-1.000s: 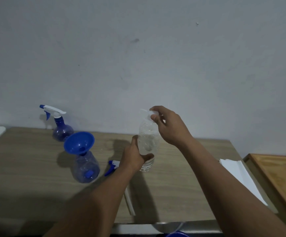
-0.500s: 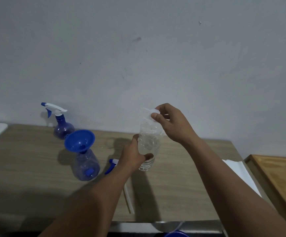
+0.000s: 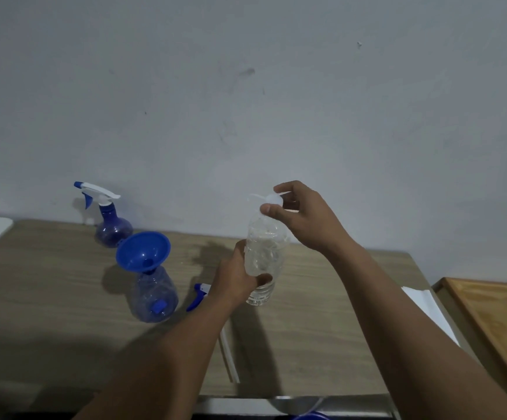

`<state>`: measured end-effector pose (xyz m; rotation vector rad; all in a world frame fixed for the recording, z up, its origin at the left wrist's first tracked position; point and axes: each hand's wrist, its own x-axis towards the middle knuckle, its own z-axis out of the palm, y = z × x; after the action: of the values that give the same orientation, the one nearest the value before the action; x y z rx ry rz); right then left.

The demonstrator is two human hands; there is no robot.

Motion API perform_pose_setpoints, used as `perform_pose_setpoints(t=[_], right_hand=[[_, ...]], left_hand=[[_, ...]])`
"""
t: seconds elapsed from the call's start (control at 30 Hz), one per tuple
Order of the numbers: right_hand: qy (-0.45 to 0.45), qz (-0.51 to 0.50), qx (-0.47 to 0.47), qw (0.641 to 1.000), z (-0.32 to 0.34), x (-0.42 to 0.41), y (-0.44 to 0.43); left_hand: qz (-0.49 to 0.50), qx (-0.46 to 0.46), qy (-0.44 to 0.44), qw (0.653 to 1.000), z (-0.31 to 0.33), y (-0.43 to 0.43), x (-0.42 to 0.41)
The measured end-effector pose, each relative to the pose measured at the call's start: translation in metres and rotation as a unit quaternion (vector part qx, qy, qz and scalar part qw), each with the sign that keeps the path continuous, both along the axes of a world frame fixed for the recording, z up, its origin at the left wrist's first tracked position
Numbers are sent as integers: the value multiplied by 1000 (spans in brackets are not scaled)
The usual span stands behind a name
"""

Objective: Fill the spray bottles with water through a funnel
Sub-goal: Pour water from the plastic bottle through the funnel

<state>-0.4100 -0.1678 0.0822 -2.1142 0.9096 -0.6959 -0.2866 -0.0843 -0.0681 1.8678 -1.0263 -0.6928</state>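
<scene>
Your left hand [image 3: 237,281] is wrapped around the lower body of the clear water bottle [image 3: 264,256], held upright above the wooden table [image 3: 49,286], while your right hand [image 3: 299,215] pinches its white cap [image 3: 273,199] between thumb and fingertips. Finish unscrewing with a light grip, since squeezing the thin plastic could push water out at the neck. The open spray bottle [image 3: 154,295] stands to your left with the blue funnel [image 3: 143,251] seated in its mouth, so pour slowly into the funnel's centre.
</scene>
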Motion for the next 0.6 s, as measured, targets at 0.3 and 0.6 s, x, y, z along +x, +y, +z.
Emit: perform_pose_setpoints(t=[0.3,0.6], right_hand=[[-2,-10,13,1000,2,-2,-1],[19,-38,-129,991,15,-1,2]], left_hand=[[-8,-9,7,1000,-1,1,0],[-10,-11,-1,1000,-3,-1,1]])
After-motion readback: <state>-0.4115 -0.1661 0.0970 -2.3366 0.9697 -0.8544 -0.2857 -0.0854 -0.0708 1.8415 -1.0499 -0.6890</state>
